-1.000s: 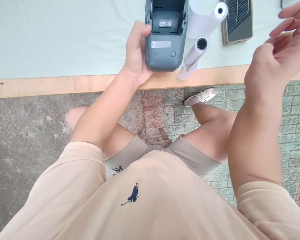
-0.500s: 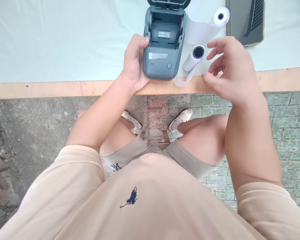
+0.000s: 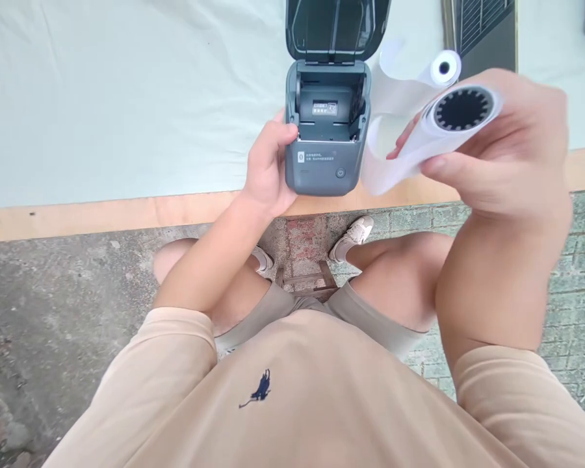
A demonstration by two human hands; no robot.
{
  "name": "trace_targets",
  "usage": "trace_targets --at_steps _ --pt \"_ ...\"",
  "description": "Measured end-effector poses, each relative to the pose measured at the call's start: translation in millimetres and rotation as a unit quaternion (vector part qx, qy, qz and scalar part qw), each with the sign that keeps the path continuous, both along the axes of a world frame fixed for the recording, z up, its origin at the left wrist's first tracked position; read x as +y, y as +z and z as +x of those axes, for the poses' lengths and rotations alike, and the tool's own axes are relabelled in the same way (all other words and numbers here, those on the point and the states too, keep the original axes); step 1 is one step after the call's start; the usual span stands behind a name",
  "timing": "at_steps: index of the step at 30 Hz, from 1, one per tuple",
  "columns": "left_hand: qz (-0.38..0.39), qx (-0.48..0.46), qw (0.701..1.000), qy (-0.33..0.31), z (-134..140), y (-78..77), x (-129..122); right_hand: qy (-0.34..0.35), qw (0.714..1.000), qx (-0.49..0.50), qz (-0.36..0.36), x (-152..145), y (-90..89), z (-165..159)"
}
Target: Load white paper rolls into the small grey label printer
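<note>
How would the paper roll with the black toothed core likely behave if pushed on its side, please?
The paper roll, held in the right hand, would probably roll easily, being cylindrical. Its loose end curls freely and looks thin, so it's likely floppy and might crease. It may also unwind, as no fastening shows.

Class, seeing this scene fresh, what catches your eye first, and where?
First, the blue-grey device near the table edge, dark lid raised, held in the left hand. To its right, the right hand holds a white paper roll with a black toothed core, a loose strip curling toward the device. A second roll lies just beyond.
</note>
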State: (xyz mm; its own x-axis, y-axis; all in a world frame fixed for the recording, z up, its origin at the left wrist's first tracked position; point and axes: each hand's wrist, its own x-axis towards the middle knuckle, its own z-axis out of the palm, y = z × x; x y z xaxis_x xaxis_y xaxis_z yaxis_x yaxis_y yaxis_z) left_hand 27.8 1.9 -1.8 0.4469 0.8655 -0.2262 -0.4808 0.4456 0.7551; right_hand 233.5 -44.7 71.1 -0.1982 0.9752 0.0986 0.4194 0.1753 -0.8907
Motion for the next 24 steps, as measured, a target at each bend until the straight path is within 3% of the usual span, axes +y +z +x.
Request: trace_targets --at_steps 2,4,7,10,17,19,22,24 --pt "-0.001 -0.023 1.000 -0.012 -0.7 -0.5 -0.7 0.029 0.998 -0.054 -0.002 6.1 20.2 -11.9" --pt "0.001 -0.038 0.999 -0.006 -1.0 -1.4 -1.9 0.068 0.981 -0.184 -0.011 16.1 32.0 -25.4" --pt "-0.012 -0.041 0.999 0.026 -0.7 -2.2 -4.7 0.068 0.937 -0.343 0.009 31.5 31.2 -39.7" --pt "-0.003 -0.034 0.999 0.030 -0.7 -3.0 -6.9 0.055 0.909 -0.412 -0.003 40.8 21.8 -44.0" --pt "0.003 -0.021 1.000 0.008 -4.4 -9.1 -5.1 0.069 0.904 -0.421 -0.025 51.1 14.7 -45.8" --pt "-0.011 -0.029 1.000 0.005 -5.6 -8.3 -4.0 0.069 0.915 -0.396 -0.030 51.6 16.7 -45.9" --pt "-0.025 -0.045 0.999 0.001 -7.0 -5.1 -3.0 0.057 0.939 -0.339 0.023 48.8 24.1 -44.3" --pt "-0.027 -0.053 0.998 0.001 -7.7 -3.1 -2.9 0.089 0.945 -0.312 0.030 46.4 29.4 -42.9"
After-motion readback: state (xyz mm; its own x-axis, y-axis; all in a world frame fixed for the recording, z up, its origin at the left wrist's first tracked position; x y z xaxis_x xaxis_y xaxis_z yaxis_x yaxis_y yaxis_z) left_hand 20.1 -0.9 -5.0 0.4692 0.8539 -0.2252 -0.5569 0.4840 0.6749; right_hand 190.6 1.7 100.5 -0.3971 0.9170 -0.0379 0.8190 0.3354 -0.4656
